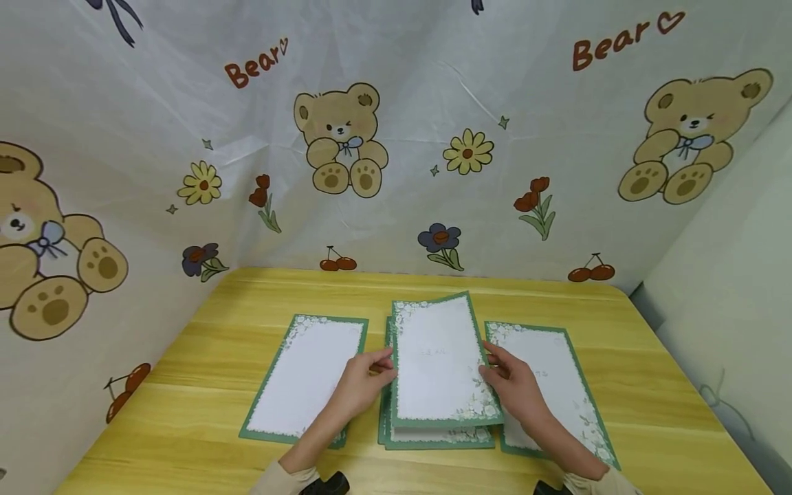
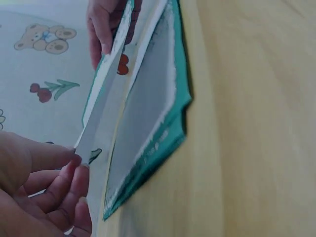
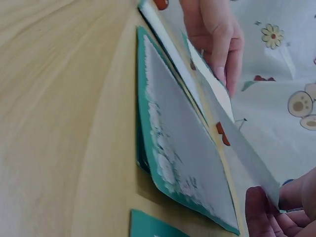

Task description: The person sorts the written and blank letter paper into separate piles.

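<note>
Both hands hold one sheet of green-bordered paper (image 1: 436, 364) with white flowers in its corners and faint writing in the middle. My left hand (image 1: 361, 381) pinches its left edge between thumb and fingers. On the opposite edge, my right hand (image 1: 513, 378) pinches it the same way. The sheet is raised over a stack of similar papers (image 1: 442, 440), with a gap between them in the left wrist view. Seen from the right wrist, the stack (image 3: 185, 143) lies on the table below the lifted sheet (image 3: 242, 143).
Similar green-bordered papers lie on either side, the left paper (image 1: 309, 371) partly behind my left arm and the right paper (image 1: 563, 385) partly under my right forearm. Beneath is a yellow wood-grain table (image 1: 185, 412). A bear-print cloth (image 1: 408, 227) hangs along its far edge.
</note>
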`<state>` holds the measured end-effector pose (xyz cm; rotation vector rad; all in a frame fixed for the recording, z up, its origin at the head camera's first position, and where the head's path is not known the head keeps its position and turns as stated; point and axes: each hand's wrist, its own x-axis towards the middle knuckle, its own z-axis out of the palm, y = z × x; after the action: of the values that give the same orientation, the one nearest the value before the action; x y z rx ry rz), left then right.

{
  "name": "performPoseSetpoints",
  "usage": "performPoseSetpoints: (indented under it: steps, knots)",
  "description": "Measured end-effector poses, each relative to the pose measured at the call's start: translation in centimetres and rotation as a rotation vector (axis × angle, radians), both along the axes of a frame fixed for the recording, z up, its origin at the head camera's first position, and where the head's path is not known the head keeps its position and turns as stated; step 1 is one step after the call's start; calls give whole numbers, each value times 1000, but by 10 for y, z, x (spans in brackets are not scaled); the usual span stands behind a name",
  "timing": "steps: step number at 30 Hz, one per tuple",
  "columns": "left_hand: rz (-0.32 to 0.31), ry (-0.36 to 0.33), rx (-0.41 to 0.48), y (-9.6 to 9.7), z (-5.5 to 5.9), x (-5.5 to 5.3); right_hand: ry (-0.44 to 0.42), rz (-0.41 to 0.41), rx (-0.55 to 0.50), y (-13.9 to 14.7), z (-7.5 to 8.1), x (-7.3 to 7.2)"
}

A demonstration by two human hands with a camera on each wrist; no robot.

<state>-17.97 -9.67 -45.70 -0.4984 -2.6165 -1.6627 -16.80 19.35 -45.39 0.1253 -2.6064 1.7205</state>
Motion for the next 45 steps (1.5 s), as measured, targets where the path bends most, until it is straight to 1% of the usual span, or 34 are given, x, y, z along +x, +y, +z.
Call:
performPoseSetpoints:
  steps: [3,6,10,12,13,16,20,24,26,28,31,34,38,41,45]
  knots:
    - [12,-18,87,9,2,-4,-34,-46,-36,10,4,1]
    - [14,-19,142,16,4,-7,-31,-76,-56,19,5,1]
    - [16,-1,138,27,9,-10,-32,-99,-59,28,8,4]
    - [5,-2,123,34,10,-11,-41,-113,-52,35,9,6]
    - [-5,-8,116,38,11,-11,-48,-119,-47,39,9,8]
    - [-64,-32,93,53,9,-12,-67,-141,-33,55,9,13]
    - [-157,-93,45,79,9,-12,-92,-170,17,84,8,20]
    - [-248,-188,21,106,10,-12,-106,-188,88,113,5,28]
    - [-292,-236,30,118,10,-11,-106,-200,128,126,4,32]
    - [-336,-285,41,130,8,-12,-128,-207,159,138,2,35]
    - [-378,-330,32,144,6,-12,-162,-219,200,151,0,38]
    - [-407,-339,-21,151,4,-14,-195,-222,228,159,-4,38]
    - [-423,-330,-99,155,3,-15,-213,-218,270,163,-10,38]
    - [-429,-320,-123,155,3,-16,-204,-209,307,163,-13,38]
    - [-452,-303,-133,154,5,-17,-180,-210,363,163,-12,39]
